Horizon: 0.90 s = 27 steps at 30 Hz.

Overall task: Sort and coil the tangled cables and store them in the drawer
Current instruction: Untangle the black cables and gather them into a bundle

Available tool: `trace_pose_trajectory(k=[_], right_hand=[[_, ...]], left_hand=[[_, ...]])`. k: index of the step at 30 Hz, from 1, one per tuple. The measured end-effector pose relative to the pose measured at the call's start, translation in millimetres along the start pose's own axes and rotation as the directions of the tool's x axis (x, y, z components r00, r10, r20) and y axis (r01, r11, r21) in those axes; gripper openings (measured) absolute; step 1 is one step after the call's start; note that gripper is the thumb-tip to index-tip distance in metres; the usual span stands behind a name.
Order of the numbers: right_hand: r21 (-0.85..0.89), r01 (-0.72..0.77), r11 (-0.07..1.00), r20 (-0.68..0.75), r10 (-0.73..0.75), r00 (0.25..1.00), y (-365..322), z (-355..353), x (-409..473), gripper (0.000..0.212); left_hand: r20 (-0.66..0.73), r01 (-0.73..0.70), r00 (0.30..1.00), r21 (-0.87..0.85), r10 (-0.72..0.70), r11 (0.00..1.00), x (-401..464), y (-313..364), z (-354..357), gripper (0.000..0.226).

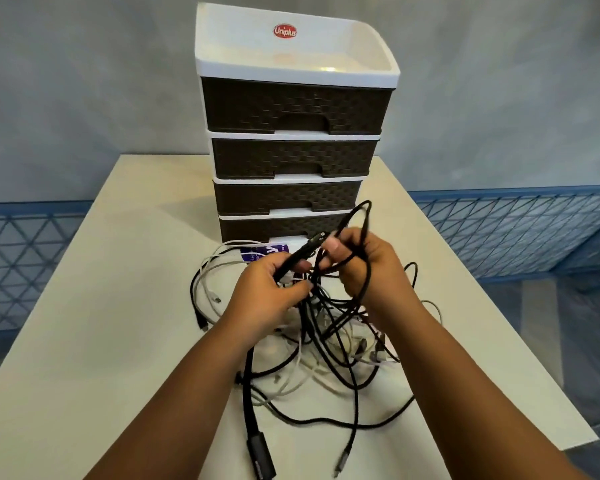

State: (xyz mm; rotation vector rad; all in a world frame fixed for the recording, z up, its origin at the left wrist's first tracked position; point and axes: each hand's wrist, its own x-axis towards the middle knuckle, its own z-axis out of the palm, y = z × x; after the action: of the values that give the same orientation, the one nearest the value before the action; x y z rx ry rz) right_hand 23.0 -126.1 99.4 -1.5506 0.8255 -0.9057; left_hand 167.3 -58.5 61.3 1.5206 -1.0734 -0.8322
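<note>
A tangle of black and white cables (326,355) lies on the white table (101,341) in front of a drawer unit (291,147). My left hand (267,292) grips a black cable plug that points up and to the right. My right hand (364,268) holds loops of a black cable (359,216), which arch above my fingers. Both hands are raised just above the pile, close together. The unit has several dark woven-pattern drawers, all closed, and a white tray top.
A thick black cable with a large connector (260,452) trails toward the table's near edge. A purple and white packet (257,252) lies at the foot of the drawers. Blue mesh fencing (516,230) stands behind the table on both sides.
</note>
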Motion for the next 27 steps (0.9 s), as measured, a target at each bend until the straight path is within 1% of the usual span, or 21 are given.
trace_pose_trajectory(k=[2,3,5,7,10,12,13,15,17,19,21,25,27], right_hand=[[0.133,0.023,0.991,-0.059,-0.015,0.998,-17.7,-4.8,0.1,0.017],[0.166,0.043,0.985,-0.078,-0.03,0.996,-27.3,-8.9,0.1,0.017],[0.16,0.072,0.984,-0.079,-0.06,0.995,-45.7,-16.9,-3.0,0.015],[0.138,0.098,0.986,-0.067,-0.09,0.994,-60.5,-22.6,-10.6,0.01],[0.078,0.182,0.98,-0.086,-0.175,0.981,-73.5,-30.6,-23.8,0.008],[0.042,0.273,0.961,-0.126,-0.266,0.956,-78.3,-38.9,-30.5,0.009],[0.045,0.313,0.949,-0.151,-0.303,0.941,-81.4,-44.6,-34.0,0.009],[0.067,0.357,0.932,-0.181,-0.34,0.923,-89.8,-57.7,-42.9,0.009],[0.085,0.379,0.921,-0.142,-0.365,0.92,-97.8,-70.5,-53.1,0.016],[0.053,0.382,0.923,-0.059,-0.379,0.924,-103.1,-81.5,-66.5,0.018],[-0.03,0.391,0.92,0.028,-0.391,0.92,-104.5,-90.3,-81.3,0.014],[-0.138,0.437,0.889,0.195,-0.409,0.892,-104.8,-111.4,-116.3,0.027],[-0.173,0.43,0.886,0.285,-0.373,0.883,-108.6,-123.9,-138.0,0.029]], left_hand=[[-0.044,0.031,0.999,0.115,-0.026,0.993,-0.3,-5.3,1.6,0.023],[-0.061,0.051,0.997,0.12,-0.044,0.991,-1.1,-8.5,2.4,0.023],[-0.075,0.085,0.994,0.071,-0.079,0.994,-3.0,-11.5,4.7,0.016],[-0.097,0.097,0.991,0.053,-0.092,0.994,-4.9,-7.8,4.5,0.001],[-0.118,0.099,0.989,0.059,-0.091,0.993,-9.5,2.5,2.7,0.017],[-0.129,0.108,0.987,0.059,-0.1,0.992,-13.1,9.2,-1.3,0.019],[-0.126,0.134,0.984,0.047,-0.128,0.99,-16.1,13.1,-3.5,0.02],[-0.079,0.196,0.976,-0.061,-0.2,0.979,-22.9,21.0,-7.8,0.023],[-0.008,0.234,0.97,-0.223,-0.242,0.946,-30.8,30.7,-9.9,0.024],[0.041,0.235,0.971,-0.313,-0.234,0.92,-42.0,42.3,-7.1,0.024],[0.082,0.231,0.973,-0.362,-0.216,0.903,-54.5,53.7,-1.0,0.025],[0.155,0.234,0.97,-0.416,-0.185,0.879,-88.1,73.5,17.2,0.026],[0.185,0.236,0.968,-0.432,-0.17,0.871,-108.0,80.5,28.4,0.026]])
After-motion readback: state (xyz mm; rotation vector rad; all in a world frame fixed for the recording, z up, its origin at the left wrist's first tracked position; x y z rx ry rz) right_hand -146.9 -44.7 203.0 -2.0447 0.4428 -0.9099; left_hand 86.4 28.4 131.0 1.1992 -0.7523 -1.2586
